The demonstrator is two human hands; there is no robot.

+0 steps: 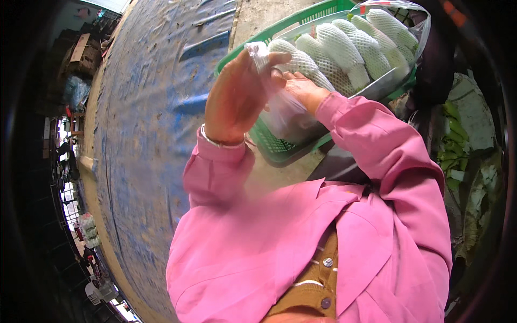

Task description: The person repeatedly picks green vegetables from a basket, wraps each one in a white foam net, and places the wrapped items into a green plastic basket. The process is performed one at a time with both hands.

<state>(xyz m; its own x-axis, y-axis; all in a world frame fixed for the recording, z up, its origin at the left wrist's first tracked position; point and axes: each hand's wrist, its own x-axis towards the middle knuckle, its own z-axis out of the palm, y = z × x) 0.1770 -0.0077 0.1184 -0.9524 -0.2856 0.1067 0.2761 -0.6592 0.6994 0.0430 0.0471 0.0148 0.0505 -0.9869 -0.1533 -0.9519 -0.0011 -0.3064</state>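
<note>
My left hand (238, 95) is raised over the near left part of a green plastic crate (282, 155). Its thumb and fingers grip the gathered edge of a clear plastic bag (284, 107) that lines the crate. Close by, my right hand (303, 89) reaches in from the right, its fingertips meeting the left hand's fingers at the bag. Whether it pinches the film is hidden. Beyond both hands, several pieces of green produce in white foam net sleeves (339, 50) lie side by side in the bag. The bag's far end (424, 30) stands open around them.
A worn blue tarpaulin (141, 141) covers the floor to the left. Loose green produce (454, 137) lies on the right, near dry leaf-like material (476, 198). Cardboard boxes (83, 50) are stacked at the far left. A dark object (436, 60) stands against the crate's right end.
</note>
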